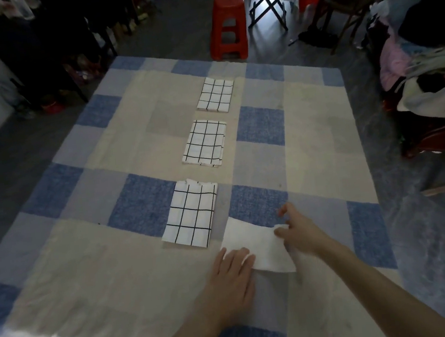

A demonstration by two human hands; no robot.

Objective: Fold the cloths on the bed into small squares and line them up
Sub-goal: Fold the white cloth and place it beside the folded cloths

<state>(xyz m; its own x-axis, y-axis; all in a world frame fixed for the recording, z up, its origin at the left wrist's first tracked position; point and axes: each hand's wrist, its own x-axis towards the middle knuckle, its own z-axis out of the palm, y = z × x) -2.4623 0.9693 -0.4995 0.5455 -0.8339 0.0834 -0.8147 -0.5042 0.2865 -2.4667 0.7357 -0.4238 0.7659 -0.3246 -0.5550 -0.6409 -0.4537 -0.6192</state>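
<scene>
Three folded white cloths with black grid lines lie in a row down the middle of the bed: the far one (215,94), the middle one (205,143) and the near one (190,214). To the right of the near one lies a plain white cloth (254,243), partly folded. My left hand (231,274) lies flat with straight fingers pressing its near left edge. My right hand (301,232) pinches the cloth's right edge between thumb and fingers, lifting it slightly.
The bed is covered with a blue, grey and beige checked sheet (261,126). A red plastic stool (228,26) stands beyond the far edge. A pile of clothes on a chair (425,70) stands to the right. Dark furniture lines the left wall.
</scene>
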